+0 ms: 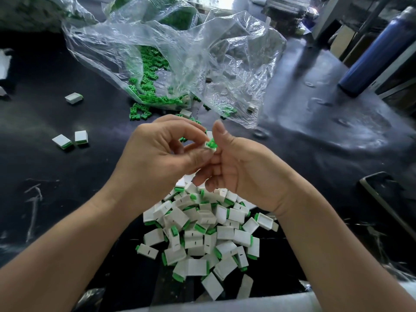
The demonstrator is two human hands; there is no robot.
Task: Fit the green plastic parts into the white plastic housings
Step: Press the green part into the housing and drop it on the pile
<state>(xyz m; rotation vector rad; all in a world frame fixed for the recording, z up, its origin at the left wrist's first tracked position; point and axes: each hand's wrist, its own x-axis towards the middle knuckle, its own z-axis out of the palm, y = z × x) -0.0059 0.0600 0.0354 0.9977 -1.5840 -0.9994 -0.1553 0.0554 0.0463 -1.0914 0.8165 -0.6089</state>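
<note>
Both hands meet above the dark table. My left hand point(157, 152) pinches a small white housing point(208, 147) between thumb and fingers, with a green part point(212, 144) sitting in its open end. My right hand point(234, 163) holds the same piece from the right, thumb up beside the green part. Loose green parts point(148, 86) spill out of a clear plastic bag point(180, 52) at the back. Below my hands lies a pile of white housings with green parts fitted point(202, 235).
Three fitted housings lie apart on the left point(73, 97) point(62, 141) point(81, 137). A dark blue bottle point(373, 55) stands at the right. A phone-like flat object point(387, 199) rests at the right edge. The table surface point(67, 199) is black.
</note>
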